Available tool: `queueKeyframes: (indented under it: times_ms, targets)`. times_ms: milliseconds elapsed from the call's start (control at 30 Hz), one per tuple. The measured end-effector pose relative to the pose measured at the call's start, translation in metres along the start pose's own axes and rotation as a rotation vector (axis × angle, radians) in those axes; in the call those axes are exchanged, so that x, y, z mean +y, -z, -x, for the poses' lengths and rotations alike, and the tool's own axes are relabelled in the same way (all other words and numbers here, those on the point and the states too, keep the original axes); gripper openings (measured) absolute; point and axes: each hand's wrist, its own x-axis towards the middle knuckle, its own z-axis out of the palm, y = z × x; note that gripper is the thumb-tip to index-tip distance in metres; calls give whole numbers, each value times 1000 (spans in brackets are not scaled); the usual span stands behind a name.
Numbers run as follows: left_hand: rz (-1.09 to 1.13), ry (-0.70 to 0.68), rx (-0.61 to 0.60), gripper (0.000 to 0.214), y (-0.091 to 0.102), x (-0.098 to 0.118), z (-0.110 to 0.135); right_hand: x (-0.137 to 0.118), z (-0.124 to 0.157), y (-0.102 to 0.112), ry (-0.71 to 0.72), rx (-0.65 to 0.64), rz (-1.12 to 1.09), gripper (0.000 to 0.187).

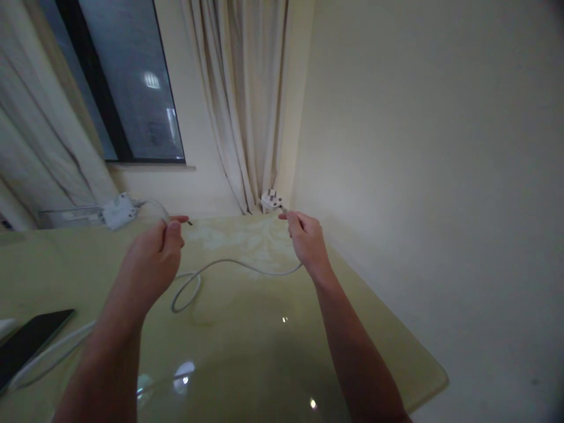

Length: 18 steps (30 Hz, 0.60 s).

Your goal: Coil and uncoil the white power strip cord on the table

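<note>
- In the head view, the upper part of a short white cable [155,204] is grasped between the thumb and curled fingers of the left hand [159,249]; a small dark tip [190,223] shows just past the fingertips.
- The other end of that cable is met by a white block [118,211], tilted at the far edge of the table [247,352], below the window [132,88].
- A small connector [284,209] is pinched by the fingers of the right hand [306,238], pointed at a white charger [271,201] at the table's far edge, below the curtain [251,88]; whether the two touch cannot be told.
- A long white cable [247,265] is laid from beneath the right hand across the table, curled into a loop between the hands.
- A dark flat device [37,338] is seen left of the left forearm, with a thick pale cable [57,348] beside it.
</note>
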Motion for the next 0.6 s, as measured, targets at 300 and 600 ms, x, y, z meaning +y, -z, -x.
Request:
queueKeyframes:
  times_ms: [300, 600]
  targets:
    - [95, -108, -136, 50, 1, 27, 11, -2, 23, -17, -104, -781, 167, 29]
    - [235, -293, -439, 41, -43, 55, 35, -2, 34, -46, -289, -556, -442, 35]
